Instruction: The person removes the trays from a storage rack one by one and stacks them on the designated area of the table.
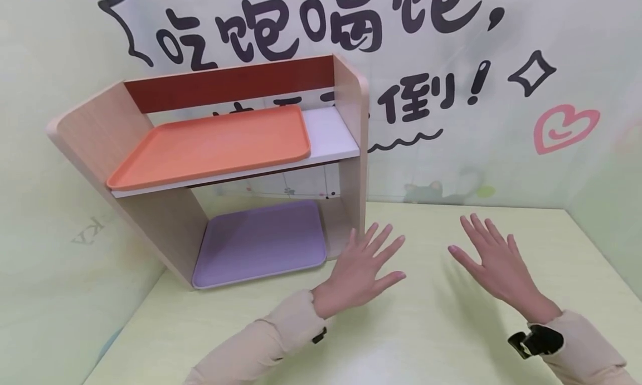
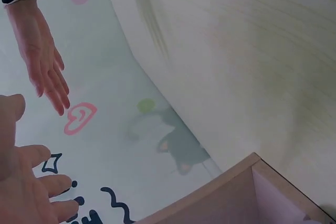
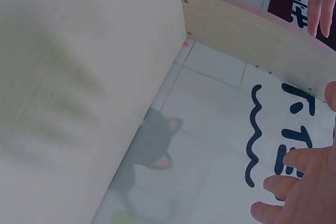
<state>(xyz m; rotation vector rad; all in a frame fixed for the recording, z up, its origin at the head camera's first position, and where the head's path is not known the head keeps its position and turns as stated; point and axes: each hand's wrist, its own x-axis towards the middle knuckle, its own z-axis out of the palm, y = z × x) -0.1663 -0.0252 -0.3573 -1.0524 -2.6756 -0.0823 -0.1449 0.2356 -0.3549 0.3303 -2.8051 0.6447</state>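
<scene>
Pale walls (image 1: pixel 592 56), the rear one carrying bold black Chinese lettering, enclose a light yellow-green table (image 1: pixel 426 329). On its left half stands a two-tier wood-grain shelf unit (image 1: pixel 351 109) with a dark red strip across its upper back. An orange rectangular tray (image 1: pixel 215 142) lies flat on the white upper board, set toward the left so that a strip of board shows at its right. Below, a purple tray (image 1: pixel 261 243) rests on the bottom tier near the left side panel. From the lower edge of the head view reach a person's two arms in beige sleeves (image 1: pixel 271 337), a black wrist device (image 1: pixel 544 340) strapped over the right cuff. Left hand (image 1: pixel 358 271) and right hand (image 1: pixel 501 268) hang above the tabletop, palms down and well apart, the left one near the front of the unit's right side panel, the right one farther off over the table. All fingers are spread and released, holding nothing; shadows fall beneath them, and the wrist views show neither hand touching the shelf unit. With both trays shelved and both hands free, the moment reads as a pause between handling steps. Moving either tray would call for a reach leftward to its front rim and a grasp there, probably with both hands to keep it level.
</scene>
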